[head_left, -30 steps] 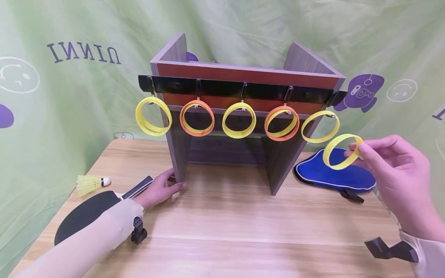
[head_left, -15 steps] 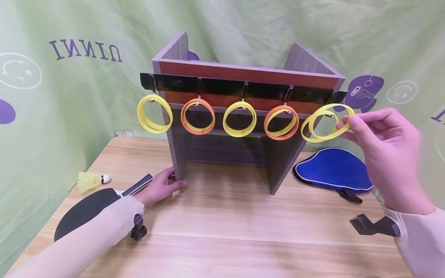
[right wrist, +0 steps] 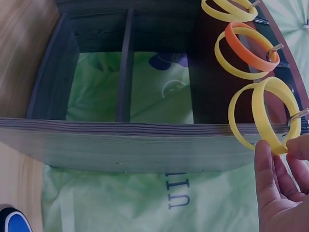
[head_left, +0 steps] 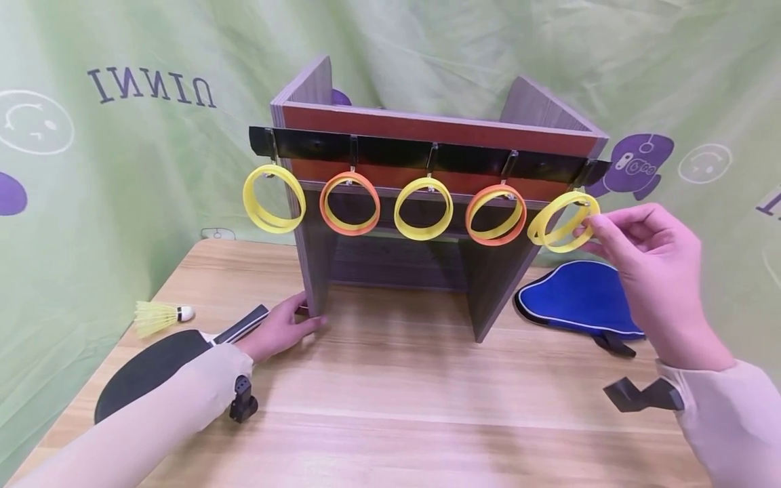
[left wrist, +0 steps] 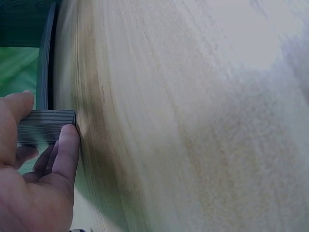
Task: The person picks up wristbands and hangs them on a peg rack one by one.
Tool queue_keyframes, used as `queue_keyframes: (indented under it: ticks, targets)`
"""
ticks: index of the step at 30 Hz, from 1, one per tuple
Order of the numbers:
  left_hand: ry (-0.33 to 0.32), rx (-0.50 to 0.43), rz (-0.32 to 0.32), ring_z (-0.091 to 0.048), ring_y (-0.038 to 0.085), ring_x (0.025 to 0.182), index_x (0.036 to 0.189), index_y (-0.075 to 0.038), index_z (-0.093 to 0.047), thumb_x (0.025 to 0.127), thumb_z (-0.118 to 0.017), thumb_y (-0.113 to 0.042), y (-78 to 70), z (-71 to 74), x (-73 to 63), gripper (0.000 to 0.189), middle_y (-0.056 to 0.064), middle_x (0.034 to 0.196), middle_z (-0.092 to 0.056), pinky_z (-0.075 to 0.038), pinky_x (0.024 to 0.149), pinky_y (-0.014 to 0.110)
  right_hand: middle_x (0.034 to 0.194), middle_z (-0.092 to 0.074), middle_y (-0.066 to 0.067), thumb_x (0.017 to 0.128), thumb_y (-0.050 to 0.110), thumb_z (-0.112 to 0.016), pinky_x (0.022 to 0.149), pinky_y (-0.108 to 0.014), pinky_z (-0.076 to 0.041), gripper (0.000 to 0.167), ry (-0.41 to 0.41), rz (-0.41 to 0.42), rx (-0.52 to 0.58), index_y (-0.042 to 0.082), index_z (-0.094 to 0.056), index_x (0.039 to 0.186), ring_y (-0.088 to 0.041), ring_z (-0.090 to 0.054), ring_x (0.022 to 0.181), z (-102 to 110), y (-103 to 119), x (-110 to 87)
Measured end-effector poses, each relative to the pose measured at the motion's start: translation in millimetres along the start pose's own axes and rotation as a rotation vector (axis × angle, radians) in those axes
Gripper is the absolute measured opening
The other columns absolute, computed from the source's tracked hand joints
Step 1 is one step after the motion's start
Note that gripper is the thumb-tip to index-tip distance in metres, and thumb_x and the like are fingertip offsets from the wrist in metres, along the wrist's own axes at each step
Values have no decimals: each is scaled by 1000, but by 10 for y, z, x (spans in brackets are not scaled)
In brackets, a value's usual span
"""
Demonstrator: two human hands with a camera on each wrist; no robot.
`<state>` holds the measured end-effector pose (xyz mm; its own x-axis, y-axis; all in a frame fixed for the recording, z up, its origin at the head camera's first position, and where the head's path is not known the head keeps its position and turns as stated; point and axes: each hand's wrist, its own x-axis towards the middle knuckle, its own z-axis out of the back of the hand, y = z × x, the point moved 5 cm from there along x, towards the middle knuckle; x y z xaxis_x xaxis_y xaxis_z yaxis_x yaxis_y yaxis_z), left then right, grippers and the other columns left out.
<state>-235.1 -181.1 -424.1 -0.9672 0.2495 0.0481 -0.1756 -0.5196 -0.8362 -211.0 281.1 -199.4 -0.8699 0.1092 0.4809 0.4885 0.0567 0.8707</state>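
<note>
My right hand (head_left: 662,271) pinches a yellow ring (right wrist: 263,118) by its lower right edge at the rightmost hook (right wrist: 300,114). In the right wrist view the hook's tip shows within this ring's opening. Behind it another yellow ring (right wrist: 233,116) hangs from the same hook. My left hand (head_left: 283,332) grips the lower front edge of the shelf unit's left panel (left wrist: 46,121), thumb on one side and fingers on the other. Along the black hook strip (head_left: 390,149) hang more yellow rings (head_left: 423,234) and orange rings (head_left: 348,230).
A table tennis bat (head_left: 152,366) lies under my left forearm, with a yellow shuttlecock (head_left: 160,317) behind it. Right of the shelf unit (head_left: 488,285) is a blue bat case (head_left: 576,298). A green curtain (head_left: 415,41) hangs behind the wooden table (head_left: 390,407).
My right hand has carried the pinched ring left and up to the rightmost hook, then slightly down, overlapping the ring hanging there. My left hand has stayed on the panel.
</note>
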Motion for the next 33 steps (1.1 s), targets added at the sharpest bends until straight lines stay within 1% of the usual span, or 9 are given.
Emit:
queue_keyframes:
  ticks: [3, 9, 14, 20, 25, 27, 30, 33]
  targets:
    - [-2, 1, -3, -59, 41, 133, 154, 5, -43, 103, -66, -17, 3, 6, 2, 61, 27, 144, -61, -42, 116, 62, 94, -81, -4, 92, -1, -75, 73, -21, -61, 12, 10, -11, -16, -1, -70, 103, -11, -79, 80, 2, -22, -2]
    - [-23, 10, -22, -61, 41, 130, 152, 4, -46, 102, -68, -16, 9, 26, 13, 59, 27, 140, -64, -41, 115, 63, 95, -81, -5, 93, -7, -71, 73, -22, -61, 12, 51, -24, 36, -1, -69, 104, -13, -79, 79, -19, -73, -6]
    - [-27, 14, -22, -62, 40, 128, 151, 5, -48, 102, -68, -16, 7, 22, 11, 57, 26, 138, -65, -43, 113, 62, 95, -80, -6, 93, -10, -69, 73, -23, -62, 13, 61, -18, 60, -2, -69, 104, -15, -79, 78, -20, -83, -27]
    - [-18, 21, -8, -61, 41, 130, 153, 3, -45, 103, -67, -18, -3, 37, 20, 59, 26, 140, -64, -44, 113, 60, 95, -79, -6, 94, -6, -71, 74, -23, -61, 12, 51, -12, 19, -3, -67, 105, -14, -79, 80, -34, -67, -79]
    - [-25, 42, 1, -62, 41, 128, 154, 3, -45, 102, -68, -20, 39, 62, 15, 62, 26, 140, -64, -47, 110, 58, 94, -80, -7, 94, -5, -71, 74, -23, -62, 12, 63, -17, 13, -3, -66, 105, -14, -79, 80, -52, -69, -110]
    - [-19, 45, 4, -62, 40, 129, 154, 2, -44, 102, -68, -22, 61, 65, 10, 62, 25, 142, -63, -47, 110, 58, 95, -79, -7, 95, -4, -70, 75, -23, -62, 10, 69, -20, 9, -2, -66, 105, -14, -79, 80, -56, -81, -129]
    - [13, 56, -4, -60, 40, 131, 155, 2, -44, 103, -67, -25, 76, 66, -5, 63, 25, 146, -61, -46, 112, 59, 96, -79, -7, 98, -3, -67, 75, -24, -62, 8, 79, -25, 8, -2, -66, 106, -14, -79, 81, -54, -126, -184]
    - [40, 88, -25, -63, 39, 128, 152, 2, -48, 103, -67, -25, 50, 93, -24, 59, 24, 143, -64, -50, 108, 57, 98, -79, -7, 100, -1, -65, 75, -24, -62, 6, 86, -27, 1, -1, -65, 106, -14, -79, 84, -40, -196, -257]
